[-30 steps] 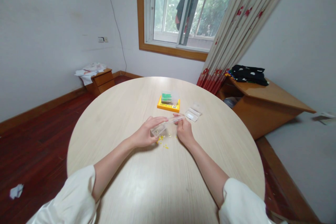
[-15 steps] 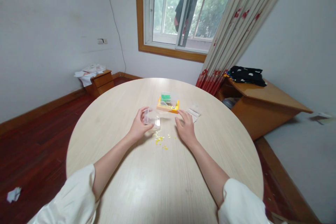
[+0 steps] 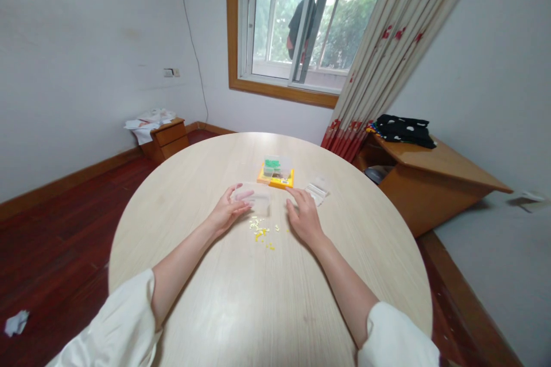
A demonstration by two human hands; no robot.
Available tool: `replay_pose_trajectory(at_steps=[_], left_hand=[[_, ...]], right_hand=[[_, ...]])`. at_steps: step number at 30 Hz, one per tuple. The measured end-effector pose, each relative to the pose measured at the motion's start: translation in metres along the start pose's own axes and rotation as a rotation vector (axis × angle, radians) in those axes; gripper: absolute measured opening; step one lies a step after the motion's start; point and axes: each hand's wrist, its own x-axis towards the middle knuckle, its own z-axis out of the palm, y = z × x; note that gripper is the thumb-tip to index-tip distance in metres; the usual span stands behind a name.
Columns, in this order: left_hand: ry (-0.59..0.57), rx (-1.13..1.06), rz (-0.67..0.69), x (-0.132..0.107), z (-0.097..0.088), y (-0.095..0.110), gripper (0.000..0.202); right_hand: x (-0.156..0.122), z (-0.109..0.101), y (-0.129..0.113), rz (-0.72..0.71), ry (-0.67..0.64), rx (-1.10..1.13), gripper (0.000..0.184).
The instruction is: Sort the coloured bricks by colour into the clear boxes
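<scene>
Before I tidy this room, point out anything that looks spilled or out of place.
Yellow bits and pale bits lie loose on the table, on the near side of the clear box, scattered as if spilled. A crumpled white scrap on the floor at far left looks dropped.

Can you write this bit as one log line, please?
left hand: at clear box | right hand: open, right of box | yellow bits: loose on table
</scene>
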Motion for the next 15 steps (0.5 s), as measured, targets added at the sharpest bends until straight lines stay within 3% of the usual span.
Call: replay_pose_trajectory(at_steps=[5, 15], left_hand=[[-0.091, 0.028, -0.033, -0.004, 0.003, -0.001, 0.073], [-0.058, 0.044, -0.009, -0.001, 0.000, -0.005, 0.073]], right_hand=[[-0.003, 0.007, -0.027, -0.203, -0.134, 0.060, 0.022], [-0.003, 0.010, -0.017, -0.148, -0.084, 0.034, 0.015]])
